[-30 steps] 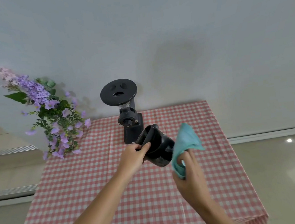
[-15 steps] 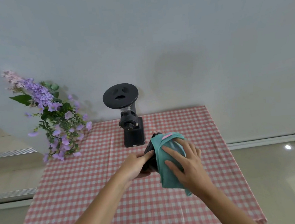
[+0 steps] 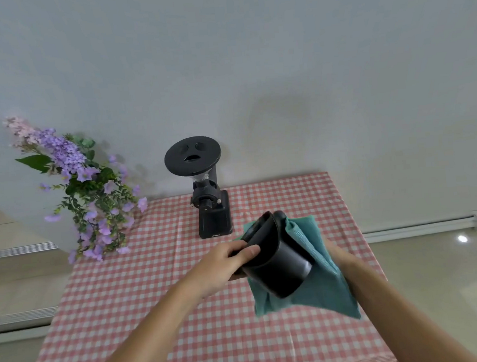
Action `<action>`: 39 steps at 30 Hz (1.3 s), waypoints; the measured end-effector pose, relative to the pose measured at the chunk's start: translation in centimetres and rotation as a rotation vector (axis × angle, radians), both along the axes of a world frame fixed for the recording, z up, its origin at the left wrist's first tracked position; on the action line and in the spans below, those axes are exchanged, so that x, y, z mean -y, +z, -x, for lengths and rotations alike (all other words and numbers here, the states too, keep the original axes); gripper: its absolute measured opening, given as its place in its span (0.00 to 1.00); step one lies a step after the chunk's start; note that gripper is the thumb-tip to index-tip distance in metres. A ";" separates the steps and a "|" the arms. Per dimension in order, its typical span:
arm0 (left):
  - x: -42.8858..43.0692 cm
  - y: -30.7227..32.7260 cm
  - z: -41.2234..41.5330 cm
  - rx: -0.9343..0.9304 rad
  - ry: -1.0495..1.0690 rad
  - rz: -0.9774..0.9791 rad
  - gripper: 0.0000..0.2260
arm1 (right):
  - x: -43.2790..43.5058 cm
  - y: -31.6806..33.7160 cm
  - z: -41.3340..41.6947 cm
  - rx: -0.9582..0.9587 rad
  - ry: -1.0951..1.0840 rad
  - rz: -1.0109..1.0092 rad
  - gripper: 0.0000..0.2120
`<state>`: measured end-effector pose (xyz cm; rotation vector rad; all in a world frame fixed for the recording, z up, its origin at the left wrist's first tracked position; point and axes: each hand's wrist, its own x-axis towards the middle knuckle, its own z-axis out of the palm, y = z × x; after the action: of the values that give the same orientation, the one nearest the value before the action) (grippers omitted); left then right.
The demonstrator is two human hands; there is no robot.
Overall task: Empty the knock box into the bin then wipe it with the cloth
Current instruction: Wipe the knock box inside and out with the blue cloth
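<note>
Knock box: a black cylinder (image 3: pixel 278 259) held in the air above the bench, tipped on its side, its open end turned up and away toward the wall, its closed base nearer the camera and lower right. A dark bar crosses the mouth. What lies inside cannot be seen from here.
Left hand: the left hand (image 3: pixel 224 264) grips the knock box at its rim; its fingers (image 3: pixel 245 252) are curled closed over the lip, thumb side on the outer wall.
Cloth: a teal cloth (image 3: pixel 318 272) lies against the far and under side of the knock box, touching it, and hangs in loose folds below the base.
Right hand: the right hand (image 3: pixel 337 254) is mostly hidden behind the cloth; it presses or holds the cloth against the box, but how far its fingers are closed cannot be told.
Bench: covered by a red-and-white checked tablecloth (image 3: pixel 143 298), which reaches to the edges.
Grinder: a black coffee grinder (image 3: pixel 208 200) stands upright at the back of the bench, near the wall, with a round flat lid on top; it is apart from the knock box.
Flowers: a spray of purple flowers (image 3: pixel 82 191) with green leaves leans over the back left corner.
Room: a plain pale wall (image 3: pixel 278 61) behind the bench; glossy light floor (image 3: pixel 447 272) to the right.
</note>
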<state>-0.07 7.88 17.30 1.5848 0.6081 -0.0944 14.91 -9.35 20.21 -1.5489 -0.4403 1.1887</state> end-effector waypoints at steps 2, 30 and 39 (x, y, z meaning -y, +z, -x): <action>0.1 -0.1 -0.4 0.009 0.123 0.054 0.13 | -0.9 0.2 0.3 0.030 -0.038 -0.018 0.23; -1.3 4.2 -1.2 0.218 -0.010 0.054 0.10 | -0.3 2.6 0.2 -0.135 -0.202 -0.268 0.14; -0.7 5.7 -2.7 0.160 0.106 -0.137 0.16 | -2.0 2.0 2.3 -0.583 -0.420 -0.387 0.14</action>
<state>2.61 8.62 22.96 1.6700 0.5821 0.1550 12.59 -7.38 22.25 -0.8508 0.0479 1.0800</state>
